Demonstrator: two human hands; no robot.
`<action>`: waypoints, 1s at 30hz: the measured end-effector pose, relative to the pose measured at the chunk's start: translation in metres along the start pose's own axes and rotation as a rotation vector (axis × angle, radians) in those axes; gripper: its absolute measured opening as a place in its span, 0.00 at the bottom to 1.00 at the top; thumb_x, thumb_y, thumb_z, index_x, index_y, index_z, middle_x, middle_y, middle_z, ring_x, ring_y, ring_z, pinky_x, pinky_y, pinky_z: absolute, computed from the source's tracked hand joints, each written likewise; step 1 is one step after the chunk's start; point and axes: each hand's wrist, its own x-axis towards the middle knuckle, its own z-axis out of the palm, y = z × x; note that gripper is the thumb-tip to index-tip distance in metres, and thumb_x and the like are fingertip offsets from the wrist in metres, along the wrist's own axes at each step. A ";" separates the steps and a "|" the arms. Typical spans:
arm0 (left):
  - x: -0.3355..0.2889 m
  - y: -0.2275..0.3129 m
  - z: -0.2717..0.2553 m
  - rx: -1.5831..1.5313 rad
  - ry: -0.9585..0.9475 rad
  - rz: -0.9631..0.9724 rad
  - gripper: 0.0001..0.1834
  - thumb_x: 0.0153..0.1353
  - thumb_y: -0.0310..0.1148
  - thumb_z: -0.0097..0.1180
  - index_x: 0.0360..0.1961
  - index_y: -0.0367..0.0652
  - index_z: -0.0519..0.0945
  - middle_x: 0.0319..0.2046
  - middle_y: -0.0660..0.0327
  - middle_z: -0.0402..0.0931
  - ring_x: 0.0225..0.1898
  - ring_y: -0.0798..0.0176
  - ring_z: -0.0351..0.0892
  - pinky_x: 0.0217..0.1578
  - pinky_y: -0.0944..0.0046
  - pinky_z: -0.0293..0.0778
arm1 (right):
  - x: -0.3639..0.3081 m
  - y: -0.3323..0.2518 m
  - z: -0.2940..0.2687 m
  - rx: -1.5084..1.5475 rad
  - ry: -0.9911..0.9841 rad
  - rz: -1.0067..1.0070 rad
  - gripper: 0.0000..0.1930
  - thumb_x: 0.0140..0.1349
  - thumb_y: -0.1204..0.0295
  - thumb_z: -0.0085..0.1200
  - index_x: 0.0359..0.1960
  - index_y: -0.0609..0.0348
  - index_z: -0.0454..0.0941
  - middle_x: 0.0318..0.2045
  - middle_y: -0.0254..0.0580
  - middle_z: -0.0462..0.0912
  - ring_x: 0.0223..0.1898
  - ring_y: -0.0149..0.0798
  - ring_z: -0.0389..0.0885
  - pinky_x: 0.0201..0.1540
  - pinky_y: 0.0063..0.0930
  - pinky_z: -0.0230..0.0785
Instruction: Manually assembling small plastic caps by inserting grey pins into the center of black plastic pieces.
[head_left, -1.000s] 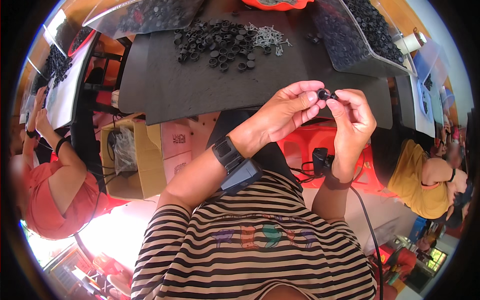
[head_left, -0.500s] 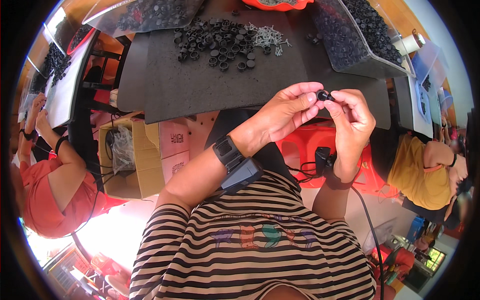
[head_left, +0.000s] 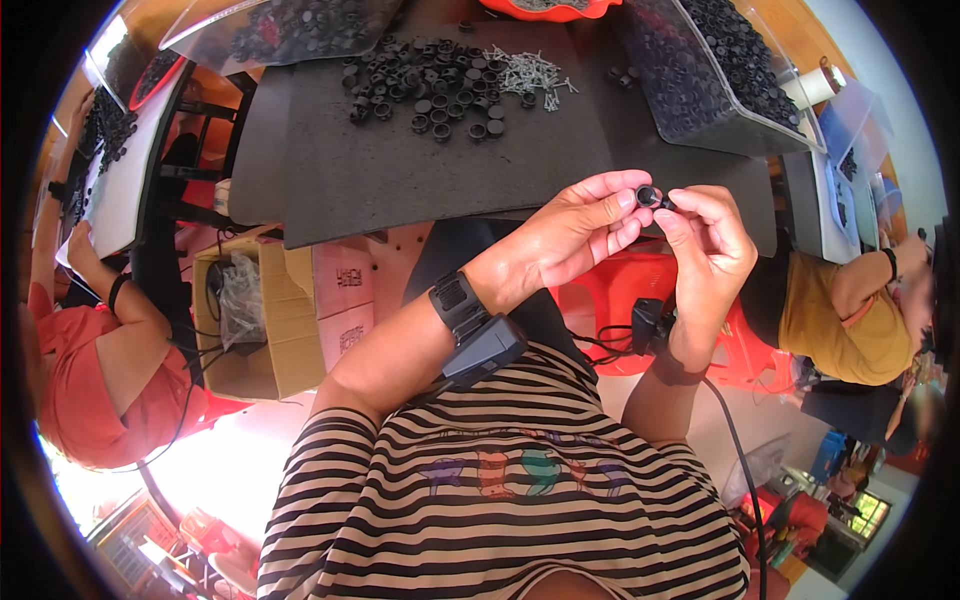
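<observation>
Out past the near edge of the dark work mat, my left hand (head_left: pixel 585 228) pinches a small round black plastic cap (head_left: pixel 645 195) between thumb and fingers, its hollow side showing. My right hand (head_left: pixel 712 240) closes its thumb and forefinger on a smaller black part (head_left: pixel 667 203) right beside the cap. Whether the two pieces touch or fit together is too small to tell. On the mat, a pile of black caps (head_left: pixel 440 85) lies farther off, with a heap of silver screws (head_left: pixel 530 72) to its right.
Clear bins of black parts (head_left: pixel 745 95) stand at the far right and far left (head_left: pixel 290 35). A red tray (head_left: pixel 560 10) sits at the back. An open cardboard box (head_left: pixel 285 300) is below the mat's left. Co-workers in red (head_left: pixel 100 370) and yellow (head_left: pixel 840 315) sit on either side.
My hands stay nearly in place, the right shifting slightly right while the small black part shows more beside the cap. The left co-worker's hands have moved apart.
</observation>
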 end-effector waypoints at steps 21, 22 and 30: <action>-0.001 -0.004 0.000 0.157 0.023 0.089 0.13 0.66 0.26 0.52 0.51 0.41 0.76 0.44 0.61 0.77 0.43 0.69 0.78 0.47 0.71 0.78 | 0.001 0.002 0.001 -0.255 -0.029 -0.106 0.09 0.49 0.83 0.65 0.32 0.66 0.80 0.29 0.40 0.79 0.28 0.30 0.77 0.31 0.21 0.70; -0.001 -0.005 0.000 0.169 0.029 0.097 0.12 0.66 0.26 0.52 0.51 0.41 0.77 0.44 0.62 0.77 0.44 0.69 0.78 0.48 0.71 0.78 | 0.001 0.000 0.002 -0.284 -0.040 -0.122 0.08 0.49 0.84 0.65 0.32 0.66 0.80 0.29 0.40 0.79 0.28 0.30 0.77 0.31 0.21 0.70; -0.008 -0.004 0.007 0.333 0.092 0.158 0.13 0.66 0.25 0.52 0.51 0.41 0.77 0.46 0.60 0.77 0.48 0.67 0.77 0.51 0.68 0.76 | -0.001 0.001 0.005 -0.282 -0.045 -0.127 0.08 0.48 0.85 0.64 0.31 0.65 0.81 0.28 0.40 0.79 0.28 0.31 0.77 0.30 0.22 0.70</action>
